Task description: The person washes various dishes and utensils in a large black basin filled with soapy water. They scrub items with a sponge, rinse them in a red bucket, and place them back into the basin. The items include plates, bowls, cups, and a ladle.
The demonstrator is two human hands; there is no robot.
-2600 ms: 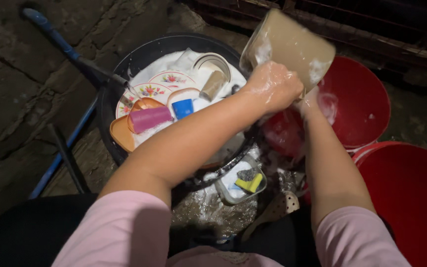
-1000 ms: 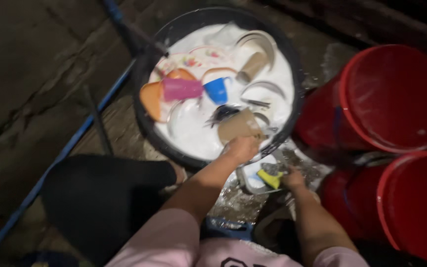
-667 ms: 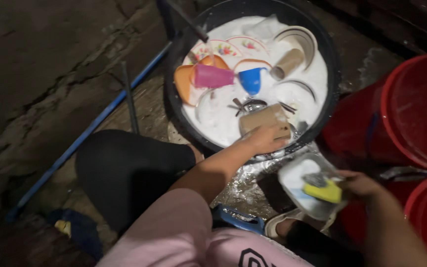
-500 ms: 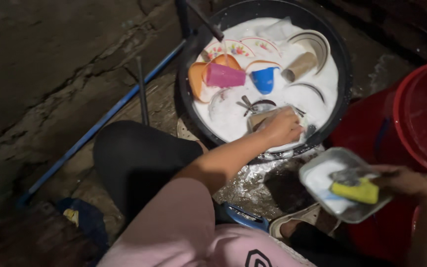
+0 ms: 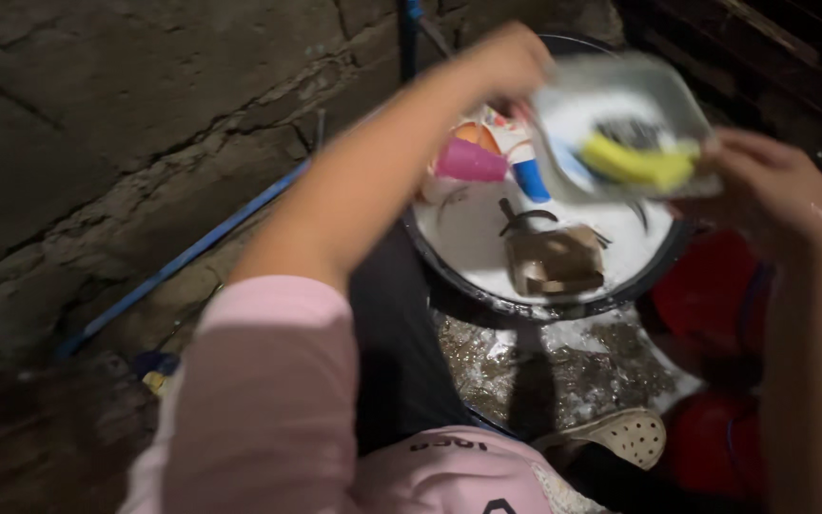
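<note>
Both hands' grip holds a tray (image 5: 611, 114) above cracked concrete ground (image 5: 126, 124).

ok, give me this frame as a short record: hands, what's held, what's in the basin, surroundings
left hand: raised over the basin, at the tray's left edge, blurred
right hand: grips the tray's right edge
tray: small, pale, tilted, lifted above the basin
sponge: yellow, lying in the tray
basin: round, dark rim, full of white suds
in basin: pink cup, blue cup, tan container
right side: red bucket
left side: blue pipe on cracked ground
</note>
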